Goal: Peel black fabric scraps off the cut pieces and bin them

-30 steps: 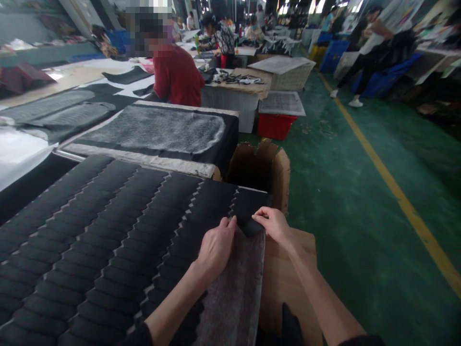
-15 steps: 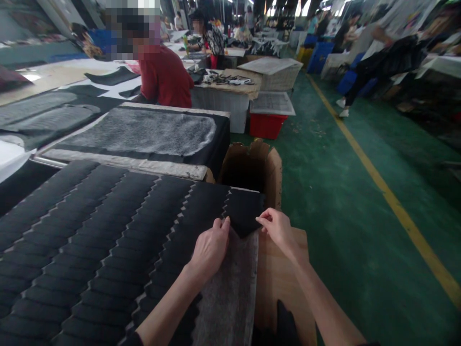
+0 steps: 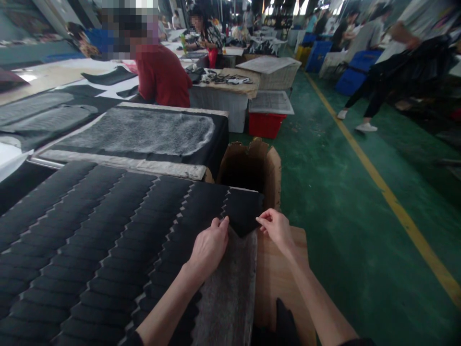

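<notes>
A black fabric piece with a pointed near edge lies at the right end of the board, in line with the rows. My left hand is closed, its thumb and finger pinching the piece's left corner. On the other side, my right hand pinches the right corner at the board's edge. Rows of overlapping black fabric pieces cover the board to the left, with narrow zigzag gaps between rows. Under my hands a bare strip of the grey board shows.
A torn cardboard box stands just beyond the board's right end. A plywood panel lies below my right forearm. Across the table is a person in red. Another person's legs are in the aisle by the yellow line.
My hands and the black fabric piece stay almost in place. The person in the aisle on the right has taken a step, with both shoes now in view.
</notes>
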A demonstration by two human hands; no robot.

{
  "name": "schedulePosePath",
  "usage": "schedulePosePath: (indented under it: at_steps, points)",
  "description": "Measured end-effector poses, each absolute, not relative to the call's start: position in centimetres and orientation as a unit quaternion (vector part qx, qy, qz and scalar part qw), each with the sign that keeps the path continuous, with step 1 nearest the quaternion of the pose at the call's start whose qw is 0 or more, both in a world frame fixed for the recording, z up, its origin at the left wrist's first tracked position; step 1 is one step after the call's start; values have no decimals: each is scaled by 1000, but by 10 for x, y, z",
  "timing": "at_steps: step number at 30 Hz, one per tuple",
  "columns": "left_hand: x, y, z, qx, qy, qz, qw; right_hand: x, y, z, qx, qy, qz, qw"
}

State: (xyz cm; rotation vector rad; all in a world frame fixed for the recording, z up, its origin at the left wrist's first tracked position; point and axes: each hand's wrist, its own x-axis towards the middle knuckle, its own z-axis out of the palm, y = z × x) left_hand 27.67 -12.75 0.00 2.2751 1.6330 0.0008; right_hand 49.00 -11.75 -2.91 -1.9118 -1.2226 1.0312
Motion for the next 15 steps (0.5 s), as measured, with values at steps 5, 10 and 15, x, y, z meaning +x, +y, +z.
schedulePosePath:
  at_steps: [5, 10, 15]
  points:
    - [269, -122, 6, 781, 577, 52, 235, 494, -123, -22, -744, -560, 220, 291]
    - [251, -116, 17, 644, 563, 245, 456, 482, -148, 7, -720, -591, 179, 317]
    - [244, -127, 29, 316, 462, 415, 718, 437, -187, 27, -632, -589, 367, 346]
